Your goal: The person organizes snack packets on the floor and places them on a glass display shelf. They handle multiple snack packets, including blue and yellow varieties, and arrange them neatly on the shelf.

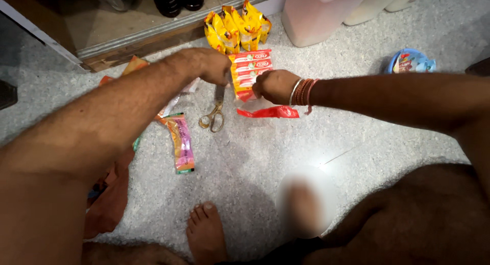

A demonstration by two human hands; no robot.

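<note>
Left hand (212, 66) and right hand (273, 86) both pinching the red pack (248, 73) above the scissors (214, 112). Probably light, crinkly, slippery film; best gripped at the edges.

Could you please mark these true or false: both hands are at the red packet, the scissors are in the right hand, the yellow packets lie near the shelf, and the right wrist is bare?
1. Both hands are at the red packet. True: the left hand and right hand meet at the red packet.
2. The scissors are in the right hand. False: the scissors lie on the floor.
3. The yellow packets lie near the shelf. True: the yellow packets sit by the shelf.
4. The right wrist is bare. False: it wears bangles.
</note>
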